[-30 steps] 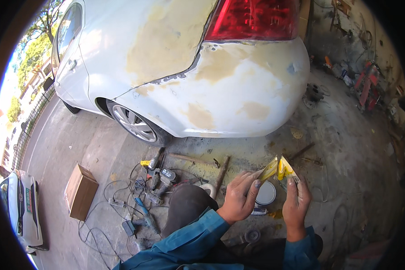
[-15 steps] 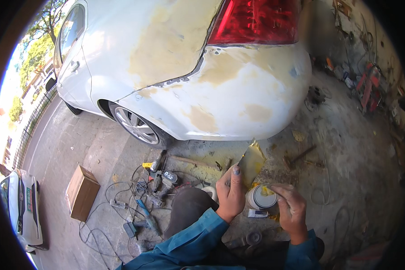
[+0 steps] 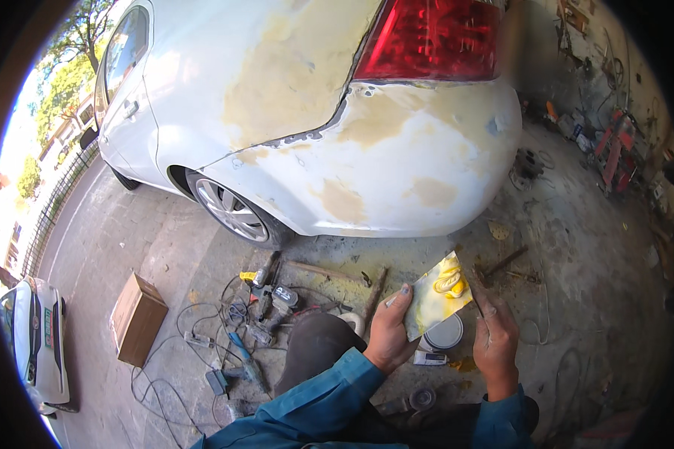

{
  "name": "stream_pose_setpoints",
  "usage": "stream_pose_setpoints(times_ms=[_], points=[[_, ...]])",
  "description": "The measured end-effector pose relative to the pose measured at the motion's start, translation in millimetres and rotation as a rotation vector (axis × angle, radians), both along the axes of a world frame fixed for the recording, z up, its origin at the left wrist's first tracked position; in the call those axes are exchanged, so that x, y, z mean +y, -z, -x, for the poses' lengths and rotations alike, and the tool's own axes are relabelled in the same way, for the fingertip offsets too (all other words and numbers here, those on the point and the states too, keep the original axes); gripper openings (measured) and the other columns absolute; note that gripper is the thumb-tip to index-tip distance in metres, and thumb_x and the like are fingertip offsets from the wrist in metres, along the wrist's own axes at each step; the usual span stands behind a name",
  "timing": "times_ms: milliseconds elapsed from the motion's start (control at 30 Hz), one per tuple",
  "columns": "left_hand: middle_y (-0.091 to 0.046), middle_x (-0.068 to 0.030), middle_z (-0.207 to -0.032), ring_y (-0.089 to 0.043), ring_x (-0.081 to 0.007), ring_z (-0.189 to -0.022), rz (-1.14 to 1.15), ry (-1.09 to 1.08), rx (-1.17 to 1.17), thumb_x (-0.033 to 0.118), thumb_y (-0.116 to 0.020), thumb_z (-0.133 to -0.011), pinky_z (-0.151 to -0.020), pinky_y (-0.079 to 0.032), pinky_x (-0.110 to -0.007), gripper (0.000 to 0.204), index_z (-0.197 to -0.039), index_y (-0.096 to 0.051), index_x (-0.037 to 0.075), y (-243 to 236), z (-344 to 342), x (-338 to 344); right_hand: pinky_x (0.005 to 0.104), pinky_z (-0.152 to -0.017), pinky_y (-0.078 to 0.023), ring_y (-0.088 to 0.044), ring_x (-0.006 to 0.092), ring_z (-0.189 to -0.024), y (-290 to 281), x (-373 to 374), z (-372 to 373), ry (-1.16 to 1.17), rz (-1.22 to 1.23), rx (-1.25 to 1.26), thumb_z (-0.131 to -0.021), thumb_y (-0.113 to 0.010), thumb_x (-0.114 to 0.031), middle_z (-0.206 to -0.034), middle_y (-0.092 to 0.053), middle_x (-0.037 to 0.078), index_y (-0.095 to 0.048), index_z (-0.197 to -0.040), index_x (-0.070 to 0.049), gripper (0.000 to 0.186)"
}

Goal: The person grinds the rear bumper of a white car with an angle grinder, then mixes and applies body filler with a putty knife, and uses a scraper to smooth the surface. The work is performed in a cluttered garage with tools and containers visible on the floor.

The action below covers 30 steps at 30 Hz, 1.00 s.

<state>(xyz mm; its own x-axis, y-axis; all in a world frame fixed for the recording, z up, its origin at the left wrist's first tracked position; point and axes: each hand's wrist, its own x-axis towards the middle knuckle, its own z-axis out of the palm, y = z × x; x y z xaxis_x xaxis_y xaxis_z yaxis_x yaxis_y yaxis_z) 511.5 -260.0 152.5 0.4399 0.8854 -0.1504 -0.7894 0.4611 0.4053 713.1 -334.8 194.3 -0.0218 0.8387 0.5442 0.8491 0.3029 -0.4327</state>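
Observation:
My left hand [image 3: 389, 329] grips a thin flat mixing plate [image 3: 429, 308], its thumb along the near left edge. The plate is tilted so its face shows, smeared pale, with a coil of bright yellow putty [image 3: 450, 280] towards its far right corner. Close by the plate's right edge is my right hand [image 3: 496, 340], its fingers drawn together and pointing away from me; whatever they pinch is too thin to make out. Partly covered by the plate, a round tin [image 3: 448, 334] with a grey lid stands on the floor. A small white tube [image 3: 430, 359] lies just before it.
A white car [image 3: 397, 187] with tan filler patches and a red tail light [image 3: 430, 41] fills the far side. Power tools [image 3: 283, 298] and tangled cables lie left of my knee. Further left stands a cardboard box [image 3: 140, 318]. A hammer [image 3: 505, 260] lies beyond my right hand.
The plate has turned from nearly edge-on to face up, showing the yellow putty. My right hand has moved from above the tin to the plate's right edge.

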Motion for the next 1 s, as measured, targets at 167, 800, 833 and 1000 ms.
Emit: stream_pose_setpoints(times_ms=[167,800,833,1000], points=[[-0.077,-0.0100,-0.119,-0.070,-0.0149,-0.106,-0.281,-0.085,0.359,0.037,-0.050,-0.122,-0.094,-0.058,-0.033,0.049,-0.132,-0.070,-0.007,11,-8,-5,0.0579,-0.110,-0.054,-0.065,0.0461,-0.129,-21,-2,22,0.058,-0.261,-0.097,-0.095,-0.068,0.006,-0.143,-0.068,0.018,-0.075,-0.142,-0.009,0.050],[-0.075,-0.0175,-0.103,-0.069,-0.0250,-0.092,-0.823,-0.395,0.980,0.034,-0.050,-0.121,-0.084,-0.054,-0.037,0.050,-0.129,-0.073,-0.009,14,-9,-13,0.0486,-0.108,-0.056,-0.068,0.0379,-0.126,8,-8,30,-0.153,-0.051,0.143,-0.093,-0.067,0.009,-0.137,-0.071,0.016,-0.073,-0.142,-0.005,0.051],[-0.075,-0.0152,-0.102,-0.068,-0.0223,-0.091,-0.766,-0.424,0.938,0.037,-0.050,-0.121,-0.082,-0.054,-0.037,0.052,-0.130,-0.073,-0.009,13,-9,-11,0.0487,-0.108,-0.057,-0.068,0.0381,-0.125,9,-8,29,-0.185,-0.026,0.138,-0.093,-0.067,0.009,-0.135,-0.072,0.016,-0.074,-0.140,-0.005,0.050],[-0.076,-0.0084,-0.115,-0.067,-0.0138,-0.100,-0.534,-0.454,0.748,0.043,-0.053,-0.120,-0.085,-0.054,-0.030,0.056,-0.131,-0.071,-0.009,5,-4,-3,0.0480,-0.104,-0.059,-0.072,0.0392,-0.118,-4,-10,10,-0.227,0.034,0.218,-0.093,-0.065,0.010,-0.126,-0.077,0.016,-0.077,-0.133,-0.004,0.043]])
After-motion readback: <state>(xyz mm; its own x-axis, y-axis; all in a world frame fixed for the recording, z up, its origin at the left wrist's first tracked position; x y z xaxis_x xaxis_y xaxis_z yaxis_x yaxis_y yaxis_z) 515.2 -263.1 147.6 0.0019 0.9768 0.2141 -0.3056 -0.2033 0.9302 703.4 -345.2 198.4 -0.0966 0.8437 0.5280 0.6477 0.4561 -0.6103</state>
